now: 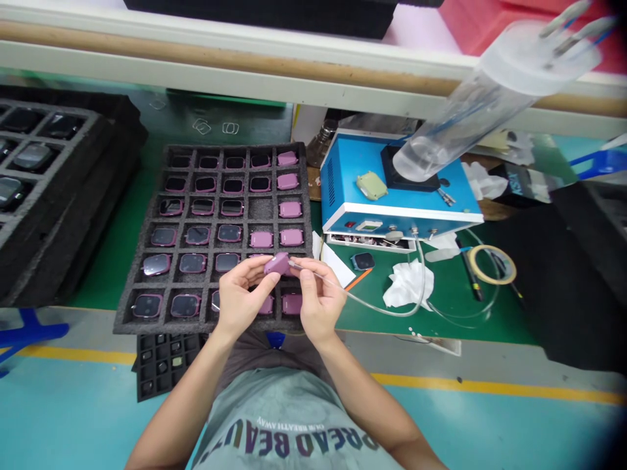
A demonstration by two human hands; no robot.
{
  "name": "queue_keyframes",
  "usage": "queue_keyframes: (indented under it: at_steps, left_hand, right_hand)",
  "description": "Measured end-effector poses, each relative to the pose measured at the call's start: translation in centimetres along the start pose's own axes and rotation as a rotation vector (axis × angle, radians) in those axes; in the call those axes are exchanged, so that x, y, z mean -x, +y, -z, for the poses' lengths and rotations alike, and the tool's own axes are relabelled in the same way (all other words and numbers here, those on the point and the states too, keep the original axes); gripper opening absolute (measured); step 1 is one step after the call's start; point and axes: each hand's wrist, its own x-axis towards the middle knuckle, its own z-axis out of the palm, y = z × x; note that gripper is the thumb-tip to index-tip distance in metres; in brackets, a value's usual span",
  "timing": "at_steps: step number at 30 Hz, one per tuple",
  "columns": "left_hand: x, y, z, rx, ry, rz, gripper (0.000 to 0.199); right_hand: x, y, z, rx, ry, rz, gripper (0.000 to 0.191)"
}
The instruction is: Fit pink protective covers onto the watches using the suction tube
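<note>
In my left hand (245, 294) is a purple watch case (277, 264), pinched between thumb and fingers over the foam tray. My right hand (319, 297) grips the end of a thin clear tube (362, 300), its tip against or very close to the case's right side. Below both hands lies the grey foam tray (142, 287), its compartments holding purple watches, some with dark screens up and others with plain purple backs up. One compartment (263, 209) in the third row has no watch. My hands hide part of the lower rows.
The tube runs to a blue box machine (401, 222), which carries a tall clear cylinder (460, 111) and a pale green watch case (371, 185). Crumpled tissue (410, 284), a small dark watch (363, 261) and a tape roll (491, 264) lie right. Stacked foam trays (98, 163) stand left.
</note>
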Motion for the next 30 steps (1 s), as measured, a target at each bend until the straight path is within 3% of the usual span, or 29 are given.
queue_keyframes:
  at_steps: [30]
  left_hand:
    - [0.13, -0.06, 0.08, 0.012, -0.002, 0.038, 0.037]
  right_hand:
    - [-0.16, -0.11, -0.13, -0.005, 0.000, -0.019, 0.012]
